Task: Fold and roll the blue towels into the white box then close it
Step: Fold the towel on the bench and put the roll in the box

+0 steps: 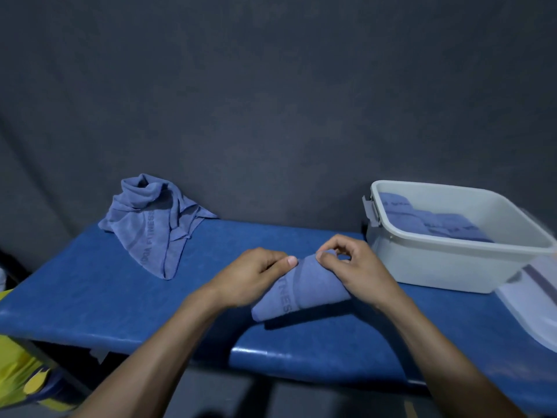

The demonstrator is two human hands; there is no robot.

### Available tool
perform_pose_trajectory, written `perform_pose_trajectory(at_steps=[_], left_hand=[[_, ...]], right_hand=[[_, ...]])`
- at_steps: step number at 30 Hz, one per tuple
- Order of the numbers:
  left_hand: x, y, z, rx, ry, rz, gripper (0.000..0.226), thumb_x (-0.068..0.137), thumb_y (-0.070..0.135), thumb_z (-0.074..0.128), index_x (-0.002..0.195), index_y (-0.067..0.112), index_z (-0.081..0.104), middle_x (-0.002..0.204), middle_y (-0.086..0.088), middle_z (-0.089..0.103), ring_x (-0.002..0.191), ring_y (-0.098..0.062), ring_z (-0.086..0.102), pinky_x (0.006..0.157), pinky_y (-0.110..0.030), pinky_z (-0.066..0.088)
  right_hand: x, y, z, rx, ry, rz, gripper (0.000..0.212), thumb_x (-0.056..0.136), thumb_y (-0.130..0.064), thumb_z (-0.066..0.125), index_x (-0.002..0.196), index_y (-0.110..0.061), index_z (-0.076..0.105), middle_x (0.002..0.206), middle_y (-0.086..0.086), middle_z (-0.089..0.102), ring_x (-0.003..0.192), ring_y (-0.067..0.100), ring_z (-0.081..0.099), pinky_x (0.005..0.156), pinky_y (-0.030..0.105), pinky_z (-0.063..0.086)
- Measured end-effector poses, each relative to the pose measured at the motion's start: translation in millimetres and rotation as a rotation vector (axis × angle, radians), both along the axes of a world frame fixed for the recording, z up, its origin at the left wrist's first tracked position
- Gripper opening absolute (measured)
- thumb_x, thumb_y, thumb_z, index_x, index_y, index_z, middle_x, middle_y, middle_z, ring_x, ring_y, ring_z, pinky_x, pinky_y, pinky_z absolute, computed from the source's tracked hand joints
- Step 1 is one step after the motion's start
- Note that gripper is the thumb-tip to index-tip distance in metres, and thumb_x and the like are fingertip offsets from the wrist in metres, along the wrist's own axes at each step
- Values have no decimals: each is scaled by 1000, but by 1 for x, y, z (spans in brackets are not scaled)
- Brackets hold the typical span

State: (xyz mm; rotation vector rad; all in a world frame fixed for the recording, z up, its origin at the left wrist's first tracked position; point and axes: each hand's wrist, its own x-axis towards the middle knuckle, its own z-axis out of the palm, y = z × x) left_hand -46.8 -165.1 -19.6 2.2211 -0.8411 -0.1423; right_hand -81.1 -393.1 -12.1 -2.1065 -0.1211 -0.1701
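Note:
A folded, partly rolled blue towel lies on the blue table in front of me. My left hand grips its left end, thumb on top. My right hand pinches the far right end of the roll with curled fingers. A crumpled blue towel is heaped at the back left of the table. The white box stands open at the right, with several rolled blue towels inside.
The box's white lid lies flat at the right edge beside the box. A dark fabric backdrop hangs right behind the table. Yellow material sits below the table's left front corner.

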Motion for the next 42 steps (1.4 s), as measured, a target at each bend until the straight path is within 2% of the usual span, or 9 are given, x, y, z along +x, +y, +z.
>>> perform_pose_trajectory(at_steps=[4, 8, 18, 27, 31, 34, 36, 38, 42], left_hand=[[3, -8, 11, 69, -128, -121, 48, 104, 48, 49, 72, 12, 51, 62, 0, 43, 58, -8, 38, 59, -30, 37], [3, -20, 16, 28, -92, -157, 36, 99, 57, 54, 107, 30, 76, 88, 7, 74, 76, -15, 66, 72, -37, 53], [4, -55, 25, -113, -57, -104, 20, 93, 43, 69, 99, 28, 81, 94, 24, 76, 92, 6, 70, 85, -29, 55], [26, -96, 29, -424, -155, 150, 27, 98, 30, 65, 73, 24, 73, 69, 9, 72, 63, -3, 61, 62, -27, 49], [36, -103, 32, -573, -101, 189, 21, 102, 21, 59, 89, 18, 76, 76, 6, 73, 68, -3, 64, 69, -18, 50], [35, -118, 33, -491, -170, 188, 16, 100, 21, 62, 96, 22, 78, 87, 15, 75, 82, -5, 70, 76, -19, 52], [35, -133, 34, -412, -223, 124, 15, 100, 20, 63, 98, 25, 77, 92, 18, 72, 88, -7, 67, 78, -20, 50], [40, -150, 37, -332, -258, 46, 16, 101, 23, 61, 100, 27, 76, 95, 18, 68, 92, -9, 64, 83, -23, 49], [55, -186, 48, -48, -356, -56, 32, 102, 38, 39, 111, 33, 69, 116, 17, 64, 108, -15, 59, 98, -44, 44]], right_hand=[[-5, -10, 9, -251, -16, 137, 8, 94, -27, 61, 98, -30, 68, 97, -13, 69, 91, 4, 62, 78, 26, 46], [-12, -11, 15, -470, 73, 339, 30, 106, -43, 36, 126, -37, 58, 119, -18, 65, 110, 2, 58, 97, 31, 46], [-30, -49, 24, -488, 173, 344, 40, 102, -61, 33, 126, -39, 56, 116, -17, 66, 106, 1, 60, 97, 34, 48], [-49, -88, 50, -529, 10, 164, 49, 100, -61, 38, 83, -18, 54, 78, -3, 61, 74, 12, 57, 75, 37, 47], [-50, -137, 91, -200, -70, -11, 46, 100, -51, 45, 72, -16, 53, 68, -13, 50, 66, 5, 46, 65, 30, 38], [-29, -183, 106, 37, -96, -336, 59, 96, -54, 51, 76, 1, 51, 75, 3, 50, 74, 15, 43, 69, 35, 30], [-6, -205, 105, 87, 16, -529, 56, 98, -49, 53, 82, 4, 63, 87, 13, 70, 77, 21, 58, 70, 37, 41], [14, -217, 97, -38, 199, -613, 51, 101, -44, 51, 96, 3, 68, 104, 21, 72, 87, 30, 67, 78, 40, 50], [35, -219, 79, -217, 400, -599, 45, 105, -42, 44, 113, -1, 61, 109, 14, 63, 89, 28, 57, 73, 33, 39]])
